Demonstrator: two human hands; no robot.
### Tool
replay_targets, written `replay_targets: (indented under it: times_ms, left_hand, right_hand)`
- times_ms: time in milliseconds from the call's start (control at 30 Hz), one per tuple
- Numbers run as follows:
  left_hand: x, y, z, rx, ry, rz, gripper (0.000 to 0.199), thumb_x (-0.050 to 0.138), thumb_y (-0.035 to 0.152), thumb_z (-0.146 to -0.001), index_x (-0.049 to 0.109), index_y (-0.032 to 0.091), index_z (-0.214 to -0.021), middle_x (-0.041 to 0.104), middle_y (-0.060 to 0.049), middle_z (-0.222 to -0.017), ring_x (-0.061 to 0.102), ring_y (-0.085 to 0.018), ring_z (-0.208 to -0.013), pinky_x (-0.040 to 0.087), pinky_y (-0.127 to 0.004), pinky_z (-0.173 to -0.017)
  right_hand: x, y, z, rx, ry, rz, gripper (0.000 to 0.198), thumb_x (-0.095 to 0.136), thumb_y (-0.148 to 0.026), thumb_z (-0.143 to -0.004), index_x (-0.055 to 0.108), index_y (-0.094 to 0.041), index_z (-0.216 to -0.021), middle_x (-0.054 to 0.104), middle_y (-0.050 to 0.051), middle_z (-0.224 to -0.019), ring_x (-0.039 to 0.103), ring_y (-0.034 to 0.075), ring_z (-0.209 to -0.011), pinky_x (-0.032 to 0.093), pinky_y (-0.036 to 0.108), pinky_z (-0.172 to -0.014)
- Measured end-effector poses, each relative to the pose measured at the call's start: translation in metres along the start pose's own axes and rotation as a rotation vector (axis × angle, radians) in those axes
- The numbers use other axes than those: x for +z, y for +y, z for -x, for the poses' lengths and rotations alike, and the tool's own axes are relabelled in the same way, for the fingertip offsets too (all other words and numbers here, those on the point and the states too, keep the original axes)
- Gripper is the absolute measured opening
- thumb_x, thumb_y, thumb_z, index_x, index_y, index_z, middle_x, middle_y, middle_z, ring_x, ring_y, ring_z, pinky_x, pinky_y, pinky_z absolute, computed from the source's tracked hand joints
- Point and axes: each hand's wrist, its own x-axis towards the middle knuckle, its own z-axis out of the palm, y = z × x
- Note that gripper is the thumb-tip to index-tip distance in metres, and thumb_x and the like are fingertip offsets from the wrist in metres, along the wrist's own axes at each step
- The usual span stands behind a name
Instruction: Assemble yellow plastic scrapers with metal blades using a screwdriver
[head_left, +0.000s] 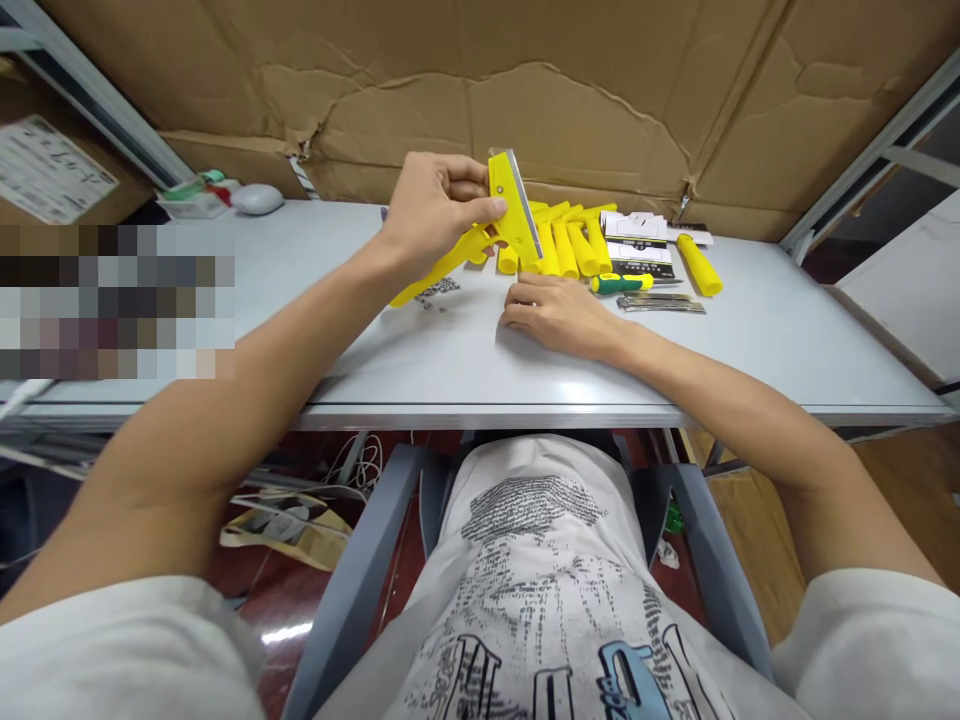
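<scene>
My left hand (436, 208) is raised above the table and pinches a yellow scraper (513, 205), whose metal blade edge faces right and whose handle slants down to the left under the hand. My right hand (559, 314) rests palm down on the table just below the scraper, fingers loosely bent and apart, with nothing visible in it. Beside its fingertips lie several yellow handles (568, 252) in a row. A green and yellow screwdriver (622, 284) and a stack of thin metal strips (660, 303) are to its right. Small screws (439, 290) lie in a pile beneath the left hand.
Printed black and white packets (637, 242) and another yellow piece (699, 266) lie at the right. At the back left are a white mouse (257, 199) and a small clear box (193, 200). Cardboard (480, 90) walls off the table's (420, 370) rear.
</scene>
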Motion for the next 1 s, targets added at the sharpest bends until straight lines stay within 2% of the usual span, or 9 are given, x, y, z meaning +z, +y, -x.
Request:
replay_targets:
  times_ms: [100,200,300,400,567,633,800,933,1000]
  left_hand:
    - [0.003,-0.011,-0.002,0.101,-0.022,-0.051,0.077,0.092,0.102,-0.107,0.083,0.027,-0.121,0.091,0.001,-0.102,0.082,-0.020,-0.095,0.074,-0.047,-0.084]
    - [0.010,-0.002,0.004,0.102,-0.075,-0.026,0.073,0.090,0.098,-0.111,0.084,0.027,-0.130,0.094,-0.003,-0.110,0.083,-0.023,-0.096,0.074,-0.048,-0.080]
    - [0.022,0.020,0.016,0.075,-0.111,0.039,0.068,0.094,0.088,-0.113,0.085,0.026,-0.139,0.095,-0.006,-0.110,0.087,-0.028,-0.099,0.077,-0.051,-0.079]
    - [0.032,0.034,0.024,0.055,-0.128,0.062,0.068,0.097,0.085,-0.112,0.085,0.024,-0.139,0.096,-0.008,-0.114,0.090,-0.029,-0.096,0.079,-0.053,-0.079]
    - [0.040,0.030,0.027,0.069,-0.115,0.093,0.069,0.103,0.087,-0.108,0.086,0.025,-0.131,0.097,-0.009,-0.114,0.091,-0.029,-0.093,0.082,-0.052,-0.077]
    - [0.044,0.032,0.028,0.075,-0.104,0.107,0.066,0.105,0.086,-0.107,0.087,0.025,-0.128,0.097,-0.009,-0.112,0.092,-0.031,-0.092,0.082,-0.051,-0.074]
    - [0.056,0.056,0.037,0.045,-0.026,0.125,0.053,0.110,0.076,-0.103,0.090,0.028,-0.112,0.096,-0.008,-0.106,0.095,-0.033,-0.093,0.082,-0.046,-0.071]
    - [0.061,0.069,0.038,0.031,0.048,0.107,0.058,0.115,0.080,-0.094,0.086,0.030,-0.103,0.095,-0.006,-0.105,0.093,-0.032,-0.092,0.082,-0.049,-0.073]
    - [0.061,0.070,0.038,0.061,0.085,0.101,0.062,0.115,0.085,-0.091,0.084,0.033,-0.100,0.094,-0.005,-0.102,0.090,-0.031,-0.089,0.080,-0.053,-0.074]
  right_hand:
    - [-0.010,0.005,0.004,0.051,0.198,-0.110,0.037,0.054,-0.018,-0.134,0.091,-0.021,-0.128,0.090,0.013,-0.121,0.078,0.029,-0.114,0.064,0.045,-0.101]
    - [-0.026,0.020,0.011,0.288,0.502,-0.273,0.029,0.068,-0.040,-0.135,0.093,-0.027,-0.129,0.092,0.009,-0.122,0.083,0.028,-0.108,0.071,0.047,-0.103]
    - [-0.038,0.038,0.015,0.524,0.647,-0.413,0.030,0.080,-0.056,-0.130,0.093,-0.030,-0.124,0.093,0.009,-0.123,0.087,0.030,-0.109,0.075,0.048,-0.101]
    - [-0.041,0.045,0.017,0.613,0.625,-0.467,0.035,0.083,-0.065,-0.128,0.091,-0.031,-0.124,0.092,0.009,-0.122,0.088,0.031,-0.109,0.076,0.047,-0.098]
    - [-0.051,0.024,0.010,0.529,0.629,-0.392,0.049,0.080,-0.078,-0.125,0.090,-0.032,-0.112,0.087,0.010,-0.133,0.083,0.031,-0.122,0.077,0.044,-0.098]
    - [-0.059,0.014,0.007,0.545,0.606,-0.394,0.051,0.078,-0.080,-0.124,0.090,-0.033,-0.111,0.086,0.011,-0.138,0.081,0.032,-0.128,0.078,0.046,-0.098]
    - [-0.073,-0.001,0.006,0.672,0.457,-0.335,0.026,0.084,-0.067,-0.121,0.091,-0.043,-0.118,0.087,0.007,-0.147,0.076,0.034,-0.145,0.083,0.051,-0.109]
    - [-0.070,-0.001,0.006,0.576,0.528,-0.420,0.056,0.078,-0.088,-0.120,0.090,-0.035,-0.108,0.086,0.009,-0.141,0.080,0.033,-0.134,0.081,0.046,-0.095]
    - [-0.068,-0.002,0.006,0.582,0.552,-0.419,0.062,0.078,-0.091,-0.119,0.089,-0.032,-0.106,0.086,0.009,-0.136,0.081,0.031,-0.128,0.078,0.042,-0.089]
